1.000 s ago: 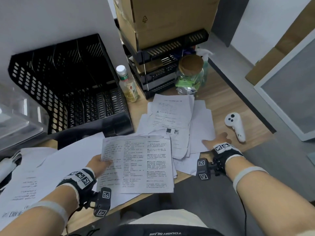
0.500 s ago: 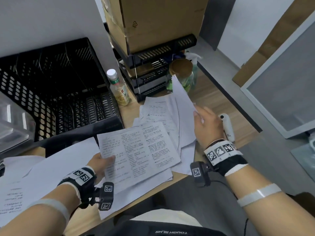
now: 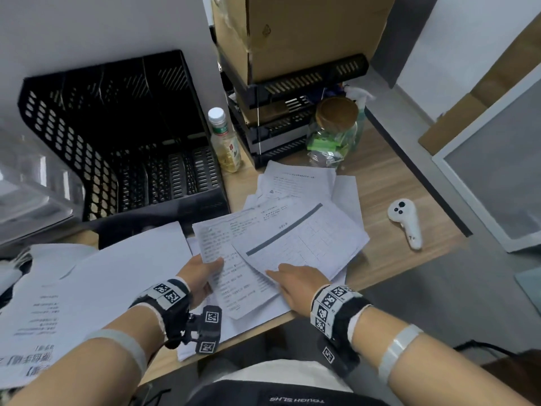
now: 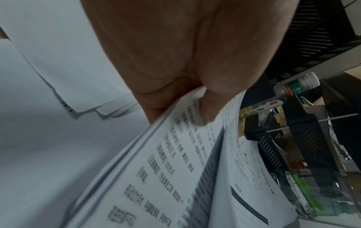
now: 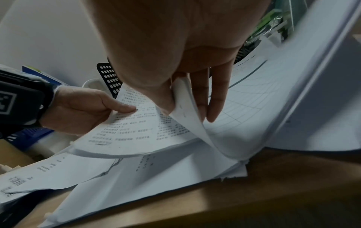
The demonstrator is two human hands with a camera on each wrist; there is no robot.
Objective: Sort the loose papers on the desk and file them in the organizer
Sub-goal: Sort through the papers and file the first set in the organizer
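The black mesh organizer (image 3: 131, 136) stands at the back left of the desk, its slots showing no paper. My left hand (image 3: 209, 269) grips a thin stack of printed text sheets (image 3: 234, 276) by the left edge, thumb on top (image 4: 207, 108). My right hand (image 3: 282, 272) pinches the near corner of a form sheet (image 3: 301, 238) with a grid and a dark bar, which lies over the text sheets. In the right wrist view that corner (image 5: 183, 95) sits between thumb and fingers. More loose papers (image 3: 304, 180) lie behind, and others (image 3: 87, 288) spread at the left.
A small bottle (image 3: 224, 142) stands beside the organizer. Stacked black trays (image 3: 278, 124) carry a cardboard box (image 3: 292, 39). A cork-lidded jar (image 3: 336, 124) and a white controller (image 3: 405, 222) sit at the right. A clear plastic box (image 3: 29, 186) is far left.
My right hand lifted a sheet from the right-hand pile, carried it left and laid it over the text sheets. My left hand kept hold of its sheets.
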